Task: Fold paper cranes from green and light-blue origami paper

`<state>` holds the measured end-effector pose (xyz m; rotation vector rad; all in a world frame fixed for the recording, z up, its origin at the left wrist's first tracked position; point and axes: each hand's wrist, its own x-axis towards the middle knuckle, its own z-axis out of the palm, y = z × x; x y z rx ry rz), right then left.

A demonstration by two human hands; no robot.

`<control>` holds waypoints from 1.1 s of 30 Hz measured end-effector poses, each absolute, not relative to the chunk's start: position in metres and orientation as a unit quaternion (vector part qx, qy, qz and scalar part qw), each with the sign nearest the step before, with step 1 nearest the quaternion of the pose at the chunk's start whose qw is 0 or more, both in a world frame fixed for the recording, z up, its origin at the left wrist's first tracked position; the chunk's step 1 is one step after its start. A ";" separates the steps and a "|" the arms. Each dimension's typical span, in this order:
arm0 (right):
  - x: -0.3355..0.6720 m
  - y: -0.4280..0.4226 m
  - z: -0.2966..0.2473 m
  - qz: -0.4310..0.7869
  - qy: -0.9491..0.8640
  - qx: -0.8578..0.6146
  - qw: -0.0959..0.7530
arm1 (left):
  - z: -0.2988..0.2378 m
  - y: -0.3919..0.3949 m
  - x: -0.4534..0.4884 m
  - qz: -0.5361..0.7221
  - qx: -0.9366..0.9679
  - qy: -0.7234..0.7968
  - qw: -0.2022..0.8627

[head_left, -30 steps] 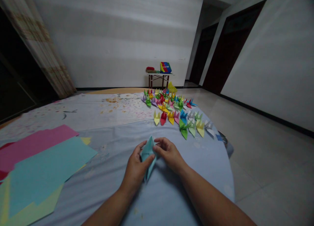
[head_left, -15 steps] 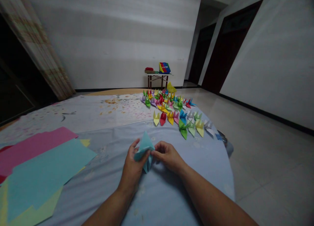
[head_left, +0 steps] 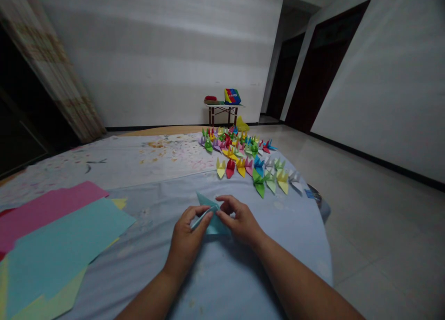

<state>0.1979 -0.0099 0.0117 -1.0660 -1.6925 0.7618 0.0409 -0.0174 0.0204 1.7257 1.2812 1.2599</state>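
A partly folded piece of light blue origami paper (head_left: pixel 217 225) is held just above the cloth in the middle of the view. My left hand (head_left: pixel 189 229) pinches its left side between thumb and fingers. On the right edge, the thumb and fingers of my right hand (head_left: pixel 239 220) close on the same paper. One pointed flap stands up beyond the fingers, and a flat part spreads below them. Folded paper cranes (head_left: pixel 259 183) in many colours stand in rows past my right hand.
Loose coloured sheets lie at the left: a light blue sheet (head_left: pixel 69 246) over pink paper (head_left: pixel 59 209), with yellow and green below. A pale blue cloth (head_left: pixel 149 283) covers the round table. Beyond it, a small table (head_left: pixel 225 106) holds a colourful box (head_left: pixel 232 96).
The light blue paper has turned in my hands; its upright point leans left and a flat part now shows below. My right hand has moved slightly, its fingers now over the paper's edge.
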 end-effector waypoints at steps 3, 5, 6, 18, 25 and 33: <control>0.198 -0.009 0.010 0.301 -0.698 -0.438 0.480 | 0.023 -0.018 0.042 0.482 0.626 0.499 0.356; 0.198 -0.008 0.009 0.295 -0.699 -0.446 0.475 | 0.024 -0.018 0.043 0.481 0.615 0.499 0.376; 0.198 -0.008 0.009 0.295 -0.699 -0.450 0.471 | 0.024 -0.019 0.043 0.484 0.610 0.497 0.383; 0.198 -0.010 0.014 0.360 -0.687 -0.440 0.453 | 0.023 -0.019 0.044 0.501 0.557 0.506 0.428; 0.197 -0.011 0.013 0.394 -0.665 -0.432 0.465 | 0.012 -0.012 0.041 0.523 0.548 0.522 0.393; 0.194 -0.009 0.010 0.509 -0.574 -0.401 0.501 | 0.017 -0.014 0.049 0.552 0.352 0.498 0.568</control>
